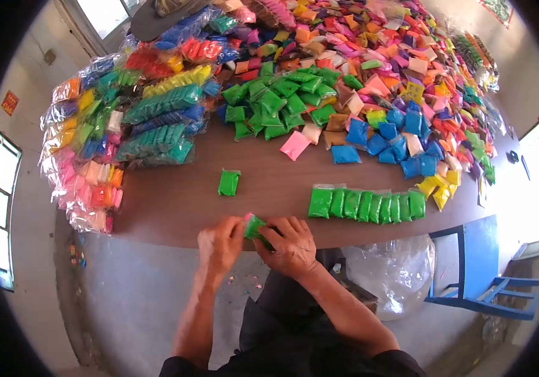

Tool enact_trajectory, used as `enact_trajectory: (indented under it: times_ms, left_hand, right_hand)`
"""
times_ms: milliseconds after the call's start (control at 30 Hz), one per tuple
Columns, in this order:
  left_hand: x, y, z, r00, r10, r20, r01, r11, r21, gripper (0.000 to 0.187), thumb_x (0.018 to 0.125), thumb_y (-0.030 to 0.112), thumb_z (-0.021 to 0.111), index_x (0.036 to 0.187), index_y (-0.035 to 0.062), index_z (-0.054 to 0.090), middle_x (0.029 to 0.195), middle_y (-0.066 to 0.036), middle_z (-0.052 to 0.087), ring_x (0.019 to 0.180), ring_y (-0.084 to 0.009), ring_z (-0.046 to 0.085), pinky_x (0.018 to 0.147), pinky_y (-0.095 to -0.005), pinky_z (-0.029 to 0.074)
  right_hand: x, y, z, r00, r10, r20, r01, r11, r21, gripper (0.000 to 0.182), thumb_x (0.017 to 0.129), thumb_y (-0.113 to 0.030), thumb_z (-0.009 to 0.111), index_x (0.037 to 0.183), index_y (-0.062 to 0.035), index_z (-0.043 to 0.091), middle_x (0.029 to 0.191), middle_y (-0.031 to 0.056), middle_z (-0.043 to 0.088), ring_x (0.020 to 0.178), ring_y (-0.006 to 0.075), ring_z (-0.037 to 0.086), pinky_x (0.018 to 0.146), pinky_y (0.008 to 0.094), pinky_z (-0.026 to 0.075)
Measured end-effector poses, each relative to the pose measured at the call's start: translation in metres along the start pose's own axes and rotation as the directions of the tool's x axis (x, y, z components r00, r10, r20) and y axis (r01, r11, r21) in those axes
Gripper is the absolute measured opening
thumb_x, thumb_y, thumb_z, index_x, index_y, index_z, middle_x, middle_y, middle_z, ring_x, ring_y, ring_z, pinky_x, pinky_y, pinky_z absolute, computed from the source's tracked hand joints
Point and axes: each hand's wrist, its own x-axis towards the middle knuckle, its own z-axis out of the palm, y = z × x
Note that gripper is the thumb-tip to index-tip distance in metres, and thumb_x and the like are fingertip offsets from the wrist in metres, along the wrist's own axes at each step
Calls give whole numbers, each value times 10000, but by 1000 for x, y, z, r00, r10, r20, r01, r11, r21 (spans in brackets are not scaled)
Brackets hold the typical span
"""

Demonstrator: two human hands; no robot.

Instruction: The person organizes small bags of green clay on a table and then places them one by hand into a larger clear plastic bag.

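Pinched at lower centre in fingers of left hand (220, 240) and right hand (292, 249), held green packet (254, 227); above, nearer left hand, loose green packet (229, 183), long axis near-upright.

Green packets (365, 206) are wrapped in shiny, creased plastic, and the bench (172, 198) is surfaced in a smooth, faintly glossy finish.
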Motion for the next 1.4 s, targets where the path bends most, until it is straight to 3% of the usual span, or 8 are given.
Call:
enact_trajectory:
  times_ms: [100,300,400,600,867,1100,1233,1400]
  left_hand:
    - [-2,8,10,995,1,98,-8,997,77,84,962,129,731,920,56,722,841,-159,736,756,-367,728,650,-445,546]
    - [5,-18,-1,993,-114,-12,115,980,160,58,953,121,740,933,69,725,826,-157,733,736,-373,728,642,-465,546]
    - [-12,-1,3,1000,-3,-17,3,1000,24,116,983,191,721,903,109,704,797,-145,718,712,-390,709,606,-486,536]
    - [-30,-23,-6,991,-101,-87,117,973,199,75,959,144,744,946,71,734,813,-168,727,707,-380,716,634,-460,540]
    - [-41,-38,-15,961,-219,-167,233,970,70,96,957,117,755,948,29,719,769,-171,704,649,-294,699,615,-401,531]
    - [-38,-46,-7,953,-231,-198,241,970,27,73,946,96,758,938,37,716,758,-154,708,620,-279,696,589,-392,525]
    - [-34,-41,-6,948,-160,-275,179,983,45,97,936,93,756,890,77,672,694,-129,680,594,-355,669,552,-430,503]
    - [-37,-45,-4,944,-138,-298,157,987,42,96,932,82,757,896,85,668,691,-116,678,588,-334,673,546,-427,503]
  right_hand:
    - [3,-2,-1,1000,-8,-20,8,1000,-10,244,739,-181,868,945,-149,742,990,10,664,888,261,664,738,415,500]
    - [2,0,2,1000,-3,0,3,1000,-18,257,732,-188,874,954,-151,749,989,12,665,895,267,666,743,424,502]
    - [1,-1,4,1000,-4,-8,4,1000,-15,259,727,-185,879,947,-149,746,987,14,664,896,269,666,750,426,506]
    - [2,-2,3,999,10,-41,-12,1000,-29,274,724,-177,887,953,-145,740,987,18,664,897,271,665,772,422,522]
    - [1,-9,-1,992,78,-103,-86,994,-72,232,735,-136,881,913,-120,734,996,42,663,899,286,667,770,422,549]
    - [35,12,-42,976,105,-193,-167,926,-340,172,759,-133,861,890,-101,754,1030,66,665,957,300,670,797,439,561]
    - [38,23,-50,964,221,-146,-263,855,-447,214,776,-209,867,951,-109,793,1044,61,650,1001,299,660,828,453,557]
    - [28,15,-58,958,283,-50,-268,817,-510,286,804,-310,855,1008,-119,793,1020,71,636,992,306,645,820,476,540]
